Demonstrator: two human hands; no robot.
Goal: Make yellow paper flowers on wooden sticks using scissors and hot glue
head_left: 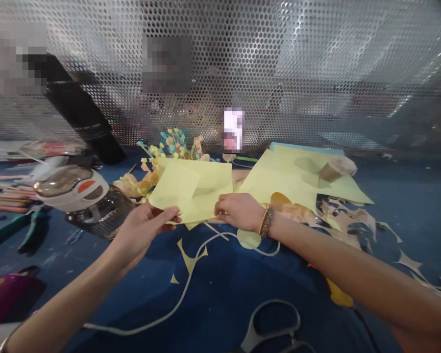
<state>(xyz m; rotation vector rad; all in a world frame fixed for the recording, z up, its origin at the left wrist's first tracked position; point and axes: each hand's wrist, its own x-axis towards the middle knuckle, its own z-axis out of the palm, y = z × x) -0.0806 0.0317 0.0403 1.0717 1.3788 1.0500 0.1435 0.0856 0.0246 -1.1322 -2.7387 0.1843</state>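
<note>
A sheet of pale yellow paper (206, 189) is held up in front of me. My left hand (150, 220) pinches its lower left edge between thumb and fingers. At its lower right corner, my right hand (238, 211) has its fingers closed on the edge; the fingertips are partly hidden. More yellow paper sheets (286, 176) lie to the right, with a small roll (336, 169) on top. A yellow paper circle (249, 239) rests just below my right hand. Behind the held sheet are paper flowers (176, 142) in yellow, blue and peach.
Scissors (274, 323) lie near the front edge. A white cable (187, 284) curves across the blue table. A clear bottle (95, 196) and green-handled pliers (33, 230) are at left. Paper scraps (353, 220) are at right. A perforated metal panel (213, 63) stands behind, with a phone (233, 130) before it.
</note>
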